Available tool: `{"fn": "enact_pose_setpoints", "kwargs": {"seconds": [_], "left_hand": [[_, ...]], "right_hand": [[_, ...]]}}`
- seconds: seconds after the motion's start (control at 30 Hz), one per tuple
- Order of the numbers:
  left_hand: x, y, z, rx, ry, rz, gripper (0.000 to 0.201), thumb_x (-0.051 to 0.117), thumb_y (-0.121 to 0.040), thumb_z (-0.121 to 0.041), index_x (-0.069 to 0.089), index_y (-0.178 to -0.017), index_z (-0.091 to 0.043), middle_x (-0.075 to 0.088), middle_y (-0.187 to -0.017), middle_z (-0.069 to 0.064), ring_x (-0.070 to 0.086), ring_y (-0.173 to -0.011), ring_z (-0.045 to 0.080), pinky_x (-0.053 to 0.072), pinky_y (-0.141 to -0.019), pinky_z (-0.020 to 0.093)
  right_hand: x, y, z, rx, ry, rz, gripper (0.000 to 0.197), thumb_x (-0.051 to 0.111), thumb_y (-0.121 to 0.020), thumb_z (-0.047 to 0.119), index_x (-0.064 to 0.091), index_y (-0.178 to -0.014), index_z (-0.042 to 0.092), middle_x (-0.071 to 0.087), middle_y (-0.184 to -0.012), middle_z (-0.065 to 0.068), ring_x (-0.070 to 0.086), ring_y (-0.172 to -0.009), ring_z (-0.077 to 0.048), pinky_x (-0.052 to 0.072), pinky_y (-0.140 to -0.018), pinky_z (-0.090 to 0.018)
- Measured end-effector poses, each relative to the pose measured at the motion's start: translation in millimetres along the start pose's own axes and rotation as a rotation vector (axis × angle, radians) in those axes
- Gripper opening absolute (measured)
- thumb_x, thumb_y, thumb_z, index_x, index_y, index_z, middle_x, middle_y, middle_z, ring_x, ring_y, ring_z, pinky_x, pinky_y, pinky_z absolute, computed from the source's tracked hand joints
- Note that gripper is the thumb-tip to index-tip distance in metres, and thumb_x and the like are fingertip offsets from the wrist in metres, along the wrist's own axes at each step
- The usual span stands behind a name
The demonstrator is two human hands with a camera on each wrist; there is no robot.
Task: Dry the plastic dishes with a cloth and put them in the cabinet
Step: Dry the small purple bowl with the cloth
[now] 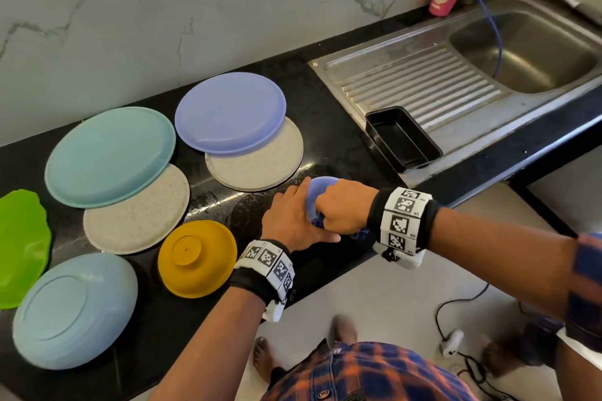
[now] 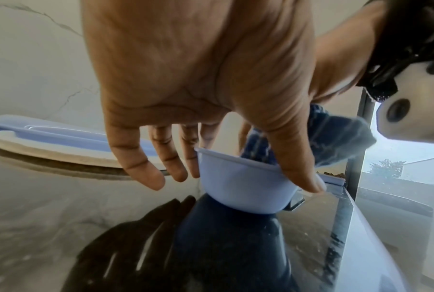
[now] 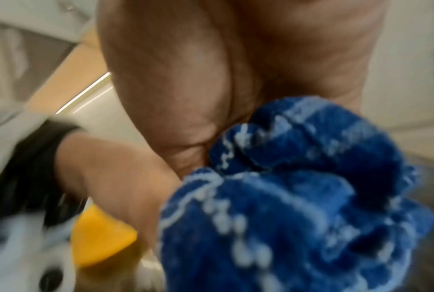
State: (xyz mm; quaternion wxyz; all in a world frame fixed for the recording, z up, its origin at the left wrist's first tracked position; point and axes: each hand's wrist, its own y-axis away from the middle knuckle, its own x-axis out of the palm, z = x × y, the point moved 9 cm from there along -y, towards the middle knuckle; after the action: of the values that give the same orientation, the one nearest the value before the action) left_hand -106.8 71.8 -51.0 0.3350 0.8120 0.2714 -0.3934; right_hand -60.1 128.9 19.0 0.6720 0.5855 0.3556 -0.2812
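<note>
- In the head view we see even, soft daylight; the black counter [image 1: 329, 127] shows a pale sheen near its middle and the sink [image 1: 527, 52] at 2 o'clock gleams dully.
- Straight lines bow toward the edges, most at 3 and 9 o'clock.
- In the left wrist view we get bright glare from 3 o'clock; the left hand [image 2: 198, 79] throws a dark mirror image on the glossy counter at 6 o'clock.
- In the right wrist view we find heavy motion blur; the blue cloth [image 3: 298, 197] is soft, and everything at 9 o'clock is smeared.
</note>
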Motion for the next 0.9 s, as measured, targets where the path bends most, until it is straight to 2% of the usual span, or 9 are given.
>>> {"fn": "enact_pose_setpoints", "kwargs": {"seconds": [0.07, 0.1, 0.2, 0.3, 0.4, 0.5, 0.6, 0.77, 0.9], "left_hand": [[1.3, 1.4, 0.9, 0.000, 0.017, 0.000, 0.140, 0.059, -0.033, -0.095, 0.017, -0.152, -0.035, 0.043, -0.147, -0.004, 0.042, -0.135, 0.027, 0.041, -0.107, 0.052], [-0.2, 2.1, 0.2, 0.010, 0.028, -0.014, 0.138, 0.061, -0.033, -0.094, 0.017, -0.151, -0.037, 0.045, -0.145, -0.005, 0.043, -0.133, 0.026, 0.042, -0.106, 0.052], [-5.7, 4.2, -7.1, 0.066, 0.041, -0.038, 0.126, 0.066, -0.040, -0.087, 0.025, -0.147, -0.038, 0.051, -0.135, -0.007, 0.049, -0.123, 0.022, 0.044, -0.103, 0.049], [-6.8, 7.0, -8.5, 0.074, 0.031, -0.040, 0.121, 0.066, -0.041, -0.084, 0.028, -0.145, -0.034, 0.051, -0.135, -0.005, 0.050, -0.123, 0.022, 0.043, -0.104, 0.048], [-5.3, 8.4, 1.4, -0.016, 0.074, -0.058, 0.131, 0.066, -0.035, -0.086, 0.023, -0.147, -0.033, 0.046, -0.140, -0.005, 0.045, -0.129, 0.024, 0.045, -0.102, 0.052], [-4.8, 9.9, 0.8, -0.030, 0.079, -0.066, 0.129, 0.069, -0.038, -0.083, 0.023, -0.146, -0.032, 0.045, -0.140, -0.006, 0.044, -0.129, 0.023, 0.046, -0.102, 0.050], [-5.0, 9.4, 1.8, -0.048, 0.083, -0.063, 0.128, 0.071, -0.036, -0.083, 0.024, -0.146, -0.034, 0.046, -0.139, -0.007, 0.044, -0.129, 0.023, 0.045, -0.103, 0.050], [-2.6, 9.4, 6.1, -0.081, 0.102, -0.073, 0.132, 0.071, -0.034, -0.085, 0.023, -0.147, -0.037, 0.045, -0.142, -0.010, 0.043, -0.131, 0.022, 0.045, -0.104, 0.050], [-2.2, 12.3, 7.9, -0.109, 0.117, -0.066, 0.136, 0.072, -0.033, -0.084, 0.020, -0.149, -0.038, 0.042, -0.146, -0.010, 0.040, -0.135, 0.023, 0.042, -0.106, 0.051]], "right_hand": [[-6.8, -0.2, -10.3, 0.038, -0.224, 0.076, 0.019, 0.050, -0.094, 0.016, 0.063, -0.081, 0.018, 0.055, -0.072, 0.006, 0.051, -0.071, -0.019, 0.031, -0.054, -0.018], [-8.4, 0.6, -20.0, 0.063, -0.382, 0.098, 0.020, 0.054, -0.091, 0.012, 0.064, -0.075, 0.018, 0.054, -0.067, 0.007, 0.050, -0.064, -0.015, 0.033, -0.053, -0.018], [-15.4, 16.0, -47.5, 0.057, -0.846, 0.070, 0.015, 0.059, -0.084, 0.001, 0.073, -0.090, 0.002, 0.069, -0.076, -0.004, 0.062, -0.065, -0.016, 0.048, -0.064, -0.025], [-25.1, 38.0, -91.8, 0.077, -1.133, -0.116, 0.024, 0.056, -0.082, -0.010, 0.073, -0.095, 0.002, 0.072, -0.082, -0.009, 0.067, -0.068, -0.015, 0.053, -0.067, -0.024], [-41.9, 68.4, -152.3, 0.161, -1.272, -0.441, 0.033, 0.056, -0.082, -0.015, 0.072, -0.093, 0.013, 0.071, -0.090, -0.012, 0.068, -0.073, -0.016, 0.053, -0.077, -0.032], [-50.6, 89.5, -209.9, 0.246, -1.291, -0.692, 0.031, 0.059, -0.087, -0.006, 0.071, -0.099, 0.020, 0.073, -0.100, -0.011, 0.068, -0.089, -0.023, 0.052, -0.089, -0.038], [-51.4, 84.7, -243.8, 0.302, -1.115, -0.769, 0.031, 0.062, -0.089, 0.001, 0.071, -0.109, 0.022, 0.073, -0.100, -0.007, 0.068, -0.094, -0.026, 0.052, -0.093, -0.044], [-31.5, 47.3, -243.7, 0.400, -0.561, -0.668, 0.042, 0.059, -0.088, 0.007, 0.067, -0.126, 0.022, 0.068, -0.122, -0.013, 0.062, -0.110, -0.033, 0.046, -0.095, -0.039], [-1.9, 17.7, -231.2, 0.366, -0.463, -0.538, 0.047, 0.060, -0.092, 0.015, 0.057, -0.139, 0.018, 0.059, -0.138, -0.015, 0.055, -0.124, -0.036, 0.043, -0.101, -0.039]]}}
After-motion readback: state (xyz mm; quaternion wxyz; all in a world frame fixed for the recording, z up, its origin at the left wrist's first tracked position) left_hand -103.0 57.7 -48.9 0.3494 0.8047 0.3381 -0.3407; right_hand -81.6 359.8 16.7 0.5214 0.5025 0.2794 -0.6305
